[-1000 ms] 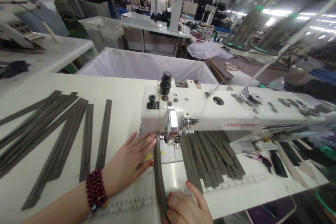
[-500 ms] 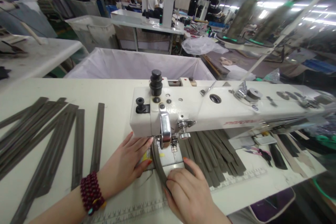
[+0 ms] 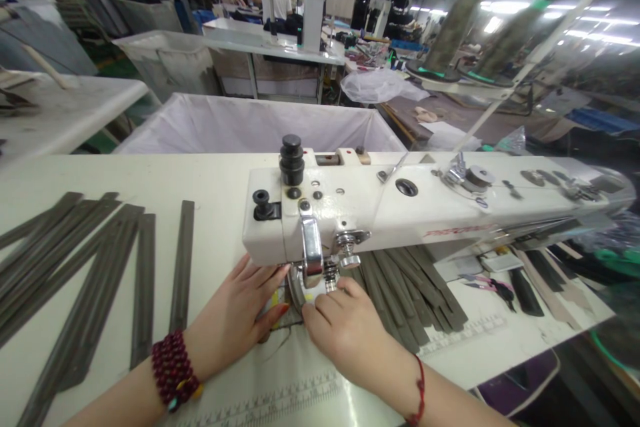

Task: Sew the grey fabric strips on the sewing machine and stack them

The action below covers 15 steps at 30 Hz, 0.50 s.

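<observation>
Strip (image 3: 296,290): pinching in closed right grip (image 3: 345,325), spreading left grip (image 3: 244,310) flat alongside, seemingly empty; best guiding without tugging.

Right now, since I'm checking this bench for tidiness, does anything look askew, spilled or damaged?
Nothing visibly spilled or damaged stands out. Slightly untidy: the dark strips to the left of the left hand mostly overlap at uneven angles, and the fanned strips beyond the right hand have uneven ends.
</observation>
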Tool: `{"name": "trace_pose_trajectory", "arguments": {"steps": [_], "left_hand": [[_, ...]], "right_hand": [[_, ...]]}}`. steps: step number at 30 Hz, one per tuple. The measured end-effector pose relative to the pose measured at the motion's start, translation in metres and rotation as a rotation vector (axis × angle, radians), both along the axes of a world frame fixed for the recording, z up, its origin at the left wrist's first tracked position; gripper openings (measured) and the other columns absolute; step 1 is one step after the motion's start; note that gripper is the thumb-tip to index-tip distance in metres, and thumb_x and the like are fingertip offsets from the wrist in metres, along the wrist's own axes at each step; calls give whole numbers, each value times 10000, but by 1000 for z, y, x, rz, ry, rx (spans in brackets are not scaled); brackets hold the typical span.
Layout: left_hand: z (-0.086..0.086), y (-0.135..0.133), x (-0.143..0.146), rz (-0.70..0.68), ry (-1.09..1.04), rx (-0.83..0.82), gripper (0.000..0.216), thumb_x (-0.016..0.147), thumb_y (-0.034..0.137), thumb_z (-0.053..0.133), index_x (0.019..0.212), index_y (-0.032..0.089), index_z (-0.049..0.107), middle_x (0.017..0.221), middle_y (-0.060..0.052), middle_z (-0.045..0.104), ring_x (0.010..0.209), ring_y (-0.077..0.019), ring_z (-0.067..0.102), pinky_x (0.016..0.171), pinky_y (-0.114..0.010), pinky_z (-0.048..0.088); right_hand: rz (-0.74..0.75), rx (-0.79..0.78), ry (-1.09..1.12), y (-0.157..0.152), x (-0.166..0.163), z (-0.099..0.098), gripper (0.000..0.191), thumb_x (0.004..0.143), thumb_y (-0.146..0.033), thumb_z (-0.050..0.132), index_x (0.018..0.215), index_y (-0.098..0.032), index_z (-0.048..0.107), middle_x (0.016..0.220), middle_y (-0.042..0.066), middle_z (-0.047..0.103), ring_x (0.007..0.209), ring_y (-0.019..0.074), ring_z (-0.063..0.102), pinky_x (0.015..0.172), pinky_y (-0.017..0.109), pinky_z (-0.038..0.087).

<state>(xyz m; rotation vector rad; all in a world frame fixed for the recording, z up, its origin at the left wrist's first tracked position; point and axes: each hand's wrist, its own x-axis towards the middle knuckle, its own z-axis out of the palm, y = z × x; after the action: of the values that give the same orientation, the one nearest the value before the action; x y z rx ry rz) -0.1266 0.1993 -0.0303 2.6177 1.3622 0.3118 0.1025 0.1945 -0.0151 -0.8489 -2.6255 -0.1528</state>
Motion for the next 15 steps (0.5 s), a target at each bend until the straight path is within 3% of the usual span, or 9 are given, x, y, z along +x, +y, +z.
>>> {"name": "trace_pose_trajectory", "arguments": {"steps": [15], "left_hand": [[0, -1, -2, -9, 18, 6, 459, 930, 301, 531, 1378, 199, 522, 1447, -104, 537, 1329, -322, 474, 1132, -555, 336]], "right_hand": [[-29, 223, -133, 32, -26, -5, 154, 811, -17, 529, 854, -155, 582, 703, 44, 635, 667, 200, 582, 682, 363, 462]]}}
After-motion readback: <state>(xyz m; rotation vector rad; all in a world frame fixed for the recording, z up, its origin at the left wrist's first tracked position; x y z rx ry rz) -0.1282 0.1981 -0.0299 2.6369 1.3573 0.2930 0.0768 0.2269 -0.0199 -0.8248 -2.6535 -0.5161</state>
